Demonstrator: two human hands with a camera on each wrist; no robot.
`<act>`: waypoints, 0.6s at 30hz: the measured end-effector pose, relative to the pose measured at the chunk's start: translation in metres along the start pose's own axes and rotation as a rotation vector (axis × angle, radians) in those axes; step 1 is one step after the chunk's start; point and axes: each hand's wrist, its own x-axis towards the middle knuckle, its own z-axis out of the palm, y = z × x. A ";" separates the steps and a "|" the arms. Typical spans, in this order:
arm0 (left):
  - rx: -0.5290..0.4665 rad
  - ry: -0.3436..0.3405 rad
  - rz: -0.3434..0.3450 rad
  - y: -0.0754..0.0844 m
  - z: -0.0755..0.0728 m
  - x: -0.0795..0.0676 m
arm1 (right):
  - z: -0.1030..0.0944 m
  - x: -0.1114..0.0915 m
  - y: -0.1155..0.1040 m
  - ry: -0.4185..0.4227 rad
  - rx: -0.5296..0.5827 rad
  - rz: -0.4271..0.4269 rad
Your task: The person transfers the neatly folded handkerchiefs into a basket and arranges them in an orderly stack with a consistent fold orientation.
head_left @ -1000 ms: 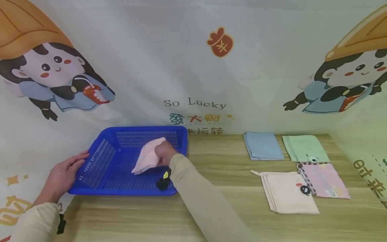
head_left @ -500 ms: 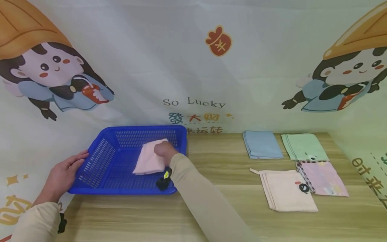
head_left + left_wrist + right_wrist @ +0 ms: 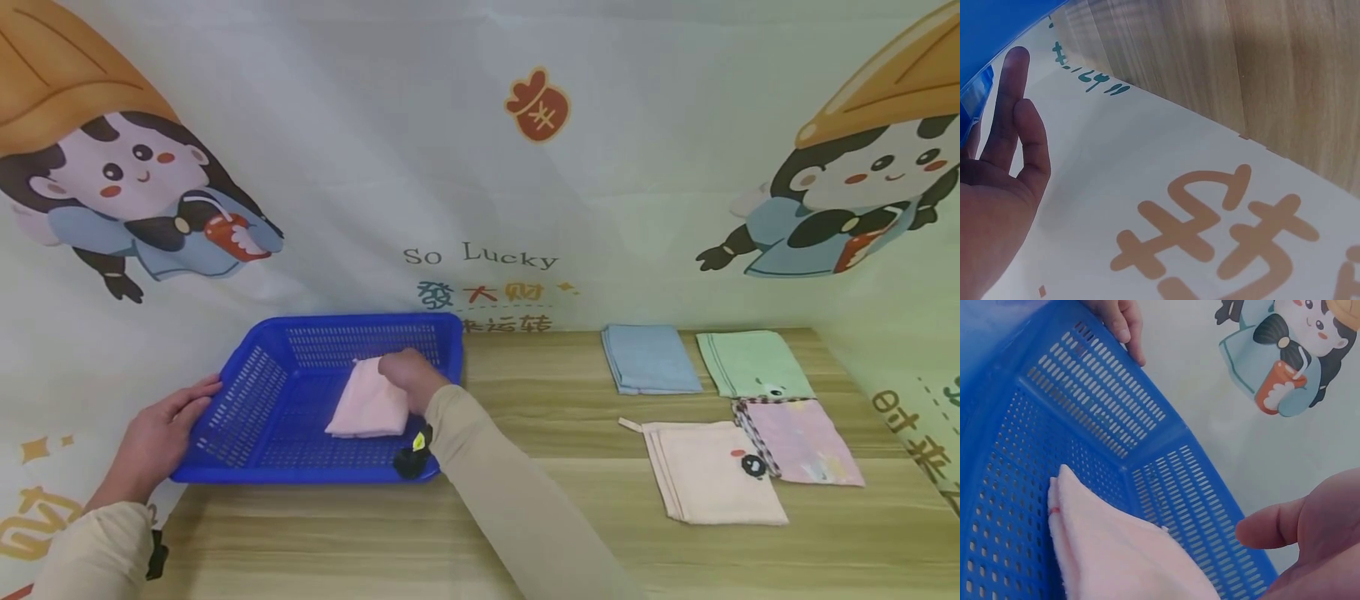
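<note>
A folded pale pink towel (image 3: 367, 402) lies in the blue plastic basket (image 3: 262, 477), towards its right side. Over the towel's far right corner is my right hand (image 3: 408, 372). In the right wrist view the thumb (image 3: 1266, 525) stands out straight, apart from the pink towel (image 3: 1122, 550); the other fingers are out of sight there. My left hand (image 3: 161, 429) touches the outside of the basket's left rim. From the left wrist, two fingers (image 3: 1013, 94) of that hand show fairly straight along the basket's outer side; the rest are partly hidden.
Several folded towels lie on the wooden tabletop (image 3: 525, 517) to the right: blue (image 3: 654, 358), green (image 3: 753, 362), patterned pink (image 3: 810, 442) and peach with a loop (image 3: 712, 475). A printed cloth backdrop (image 3: 420, 183) rises close behind the basket and at both sides.
The pink towel, tilted in my right hand a second ago, now lies flatter in the basket. My right hand has shifted slightly, while my left hand stays at the rim.
</note>
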 end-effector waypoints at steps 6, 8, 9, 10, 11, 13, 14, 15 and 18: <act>-0.007 -0.003 -0.005 0.000 -0.002 -0.001 | 0.000 -0.006 -0.006 0.016 -0.044 -0.029; -0.008 -0.009 -0.014 0.000 -0.002 -0.001 | -0.001 -0.009 -0.008 0.016 -0.054 -0.029; -0.009 -0.012 -0.016 0.000 -0.003 -0.001 | -0.001 -0.010 -0.009 0.013 -0.058 -0.031; -0.010 -0.014 -0.019 0.000 -0.003 -0.001 | -0.002 -0.010 -0.009 0.008 -0.058 -0.031; -0.009 -0.016 -0.020 0.000 -0.003 -0.001 | -0.003 -0.011 -0.009 0.007 -0.062 -0.032; -0.008 -0.023 -0.022 0.001 -0.004 0.000 | -0.004 -0.012 -0.009 0.011 -0.070 -0.033; -0.004 -0.022 -0.016 0.001 -0.004 0.000 | -0.004 -0.013 -0.009 0.015 -0.074 -0.030; 0.001 -0.025 -0.014 0.002 -0.004 0.000 | -0.005 -0.014 -0.009 0.016 -0.076 -0.030; 0.025 -0.032 -0.011 0.004 -0.005 0.000 | -0.005 -0.017 -0.009 0.006 -0.097 -0.021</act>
